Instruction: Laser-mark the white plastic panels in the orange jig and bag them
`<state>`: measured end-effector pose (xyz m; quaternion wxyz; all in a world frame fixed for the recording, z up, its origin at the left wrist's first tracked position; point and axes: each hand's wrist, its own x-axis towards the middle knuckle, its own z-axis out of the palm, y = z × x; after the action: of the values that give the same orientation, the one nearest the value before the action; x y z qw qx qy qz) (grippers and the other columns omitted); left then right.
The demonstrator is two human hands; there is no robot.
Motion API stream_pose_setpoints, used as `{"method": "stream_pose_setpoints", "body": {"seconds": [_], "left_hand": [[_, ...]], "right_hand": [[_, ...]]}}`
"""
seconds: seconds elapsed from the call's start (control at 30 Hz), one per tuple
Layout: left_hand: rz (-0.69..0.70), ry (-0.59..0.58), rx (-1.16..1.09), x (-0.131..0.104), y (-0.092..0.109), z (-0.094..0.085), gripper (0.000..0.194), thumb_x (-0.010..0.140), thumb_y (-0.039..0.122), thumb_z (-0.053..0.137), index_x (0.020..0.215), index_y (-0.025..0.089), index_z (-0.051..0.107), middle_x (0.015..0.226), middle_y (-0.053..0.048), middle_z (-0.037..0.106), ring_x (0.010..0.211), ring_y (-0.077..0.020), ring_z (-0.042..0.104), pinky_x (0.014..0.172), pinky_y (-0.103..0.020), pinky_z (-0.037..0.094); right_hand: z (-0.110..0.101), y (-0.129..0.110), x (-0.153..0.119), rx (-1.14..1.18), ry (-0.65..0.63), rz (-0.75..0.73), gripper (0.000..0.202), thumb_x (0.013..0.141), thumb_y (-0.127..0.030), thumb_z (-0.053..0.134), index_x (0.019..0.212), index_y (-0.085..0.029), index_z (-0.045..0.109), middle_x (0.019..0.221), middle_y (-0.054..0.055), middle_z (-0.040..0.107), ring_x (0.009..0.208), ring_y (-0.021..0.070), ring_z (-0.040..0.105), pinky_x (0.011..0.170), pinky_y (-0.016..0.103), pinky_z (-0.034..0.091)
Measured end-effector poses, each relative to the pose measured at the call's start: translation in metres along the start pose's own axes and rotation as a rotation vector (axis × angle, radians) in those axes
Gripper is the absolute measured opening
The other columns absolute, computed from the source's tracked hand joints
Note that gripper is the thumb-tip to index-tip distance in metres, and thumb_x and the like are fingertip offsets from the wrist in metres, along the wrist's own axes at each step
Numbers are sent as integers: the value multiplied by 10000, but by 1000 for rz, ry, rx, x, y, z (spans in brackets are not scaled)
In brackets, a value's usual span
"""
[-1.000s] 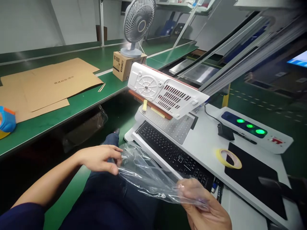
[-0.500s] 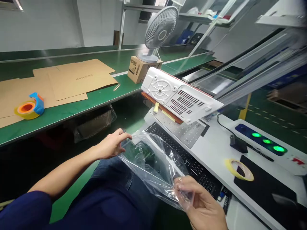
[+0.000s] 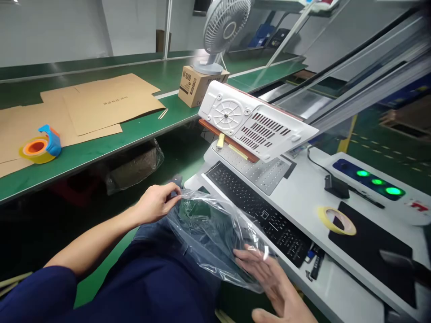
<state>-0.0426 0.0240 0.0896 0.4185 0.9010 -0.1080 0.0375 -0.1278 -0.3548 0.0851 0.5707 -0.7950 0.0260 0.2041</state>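
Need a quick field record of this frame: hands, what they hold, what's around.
left hand: pinches the edge of the clear plastic bag
right hand: fingers spread flat on the bag's near end
bag: open, over the lap
desk: black keyboard, yellow tape roll, white vented appliance tilted up
bench: flat cardboard, tape dispenser, fan on a box

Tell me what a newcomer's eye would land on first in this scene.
First, the clear plastic bag over the person's lap: the left hand pinches its far edge, while the right hand lies with fingers spread at its near side. Just behind, a white vented appliance base sits tilted above a black keyboard on the white workstation. To the left, an orange and blue tape dispenser stands out on the green bench.
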Motion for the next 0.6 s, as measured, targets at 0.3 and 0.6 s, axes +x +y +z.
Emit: {"method": "stream_pose_setpoints", "body": {"seconds": [0.3, 0.6], "left_hand": [[10, -38, 4, -10, -5, -10, 117, 1082, 337, 669, 1054, 231, 712, 724, 55, 614, 614, -100, 520, 630, -229, 394], [-98, -103, -63, 4, -12, -1, 109, 1066, 325, 662, 1021, 231, 693, 690, 61, 574, 601, -105, 499, 610, -237, 368]], "right_hand": [[32, -6, 56, -286, 490, 145, 734, 769, -920, 714, 1051, -249, 804, 891, 99, 789, 800, 325, 758, 657, 406, 578], [7, -21, 72, -217, 550, 119, 740, 659, -890, 831, 969, -218, 823, 844, 110, 772, 717, 297, 737, 618, 378, 609]]}}
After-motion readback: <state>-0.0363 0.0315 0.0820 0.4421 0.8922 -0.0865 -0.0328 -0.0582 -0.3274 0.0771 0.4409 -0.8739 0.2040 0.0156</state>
